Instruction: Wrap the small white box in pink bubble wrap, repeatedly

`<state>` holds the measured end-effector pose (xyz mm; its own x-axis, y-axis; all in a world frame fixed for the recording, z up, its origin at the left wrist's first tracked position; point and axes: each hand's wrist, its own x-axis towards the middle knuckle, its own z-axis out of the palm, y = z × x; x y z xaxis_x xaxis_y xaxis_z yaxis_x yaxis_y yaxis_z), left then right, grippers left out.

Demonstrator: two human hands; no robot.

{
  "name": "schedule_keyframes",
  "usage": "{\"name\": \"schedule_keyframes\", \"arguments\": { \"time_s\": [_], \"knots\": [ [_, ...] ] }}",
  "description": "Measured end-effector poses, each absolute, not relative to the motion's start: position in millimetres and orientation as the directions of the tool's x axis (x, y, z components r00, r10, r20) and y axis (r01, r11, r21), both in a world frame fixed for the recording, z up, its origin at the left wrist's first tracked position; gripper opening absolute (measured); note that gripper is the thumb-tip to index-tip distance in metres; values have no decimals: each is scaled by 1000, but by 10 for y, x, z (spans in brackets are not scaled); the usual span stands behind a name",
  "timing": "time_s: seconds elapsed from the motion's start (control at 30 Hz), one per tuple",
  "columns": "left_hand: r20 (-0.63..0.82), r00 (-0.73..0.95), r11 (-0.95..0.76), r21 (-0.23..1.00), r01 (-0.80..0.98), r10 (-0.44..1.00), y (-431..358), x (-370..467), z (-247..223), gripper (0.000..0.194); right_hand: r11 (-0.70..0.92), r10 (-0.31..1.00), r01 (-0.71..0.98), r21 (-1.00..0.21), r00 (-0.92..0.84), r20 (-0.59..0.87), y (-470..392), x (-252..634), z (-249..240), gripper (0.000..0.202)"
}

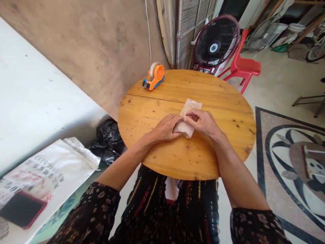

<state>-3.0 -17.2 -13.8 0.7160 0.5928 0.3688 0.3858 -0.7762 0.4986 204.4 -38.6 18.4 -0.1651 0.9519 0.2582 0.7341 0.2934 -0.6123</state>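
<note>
A pale pinkish, translucent folded wrap (192, 105) lies flat on the round wooden table, its long side slanting away from me; whether it is paper or thin plastic I cannot tell. My left hand (167, 128) holds its left edge, with the fingers along the top and the thumb near the lower corner. Over the middle of the wrap, my right hand (201, 122) is closed, thumb and fingertips pinching at its surface close to my left fingertips. Anything inside the wrap is hidden.
On the far left of the wooden table (162, 159) stands an orange tape dispenser (157, 75) with a roll of tape. A fan (215, 42) and a red plastic chair (245, 66) are behind. Left of the table are a black plastic bag (108, 139) and a phone (22, 209) on a white sack (63, 162).
</note>
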Motion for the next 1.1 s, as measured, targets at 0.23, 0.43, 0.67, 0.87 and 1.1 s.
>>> {"name": "schedule_keyframes", "arguments": {
  "time_s": [0.23,0.43,0.67,0.87,1.1],
  "knots": [
    [365,698,-771,460,440,616,-158,-38,-154,49,241,966,790,-564,-142,214,-322,2272,152,21],
    [352,703,-763,483,429,618,-145,-52,-146,57,215,976,858,-466,-211,60,-323,2457,239,17],
    [379,670,-748,510,424,638,-151,-49,-160,63,98,987,980,-175,-118,-107,-372,2490,284,21],
    [380,645,-723,548,421,663,-158,-62,-165,64,39,994,930,-365,2,112,-386,2535,279,15],
    [388,630,-717,553,424,672,-194,-57,-57,45,334,941,450,-828,-114,317,-565,2349,480,18]
  ]
}}
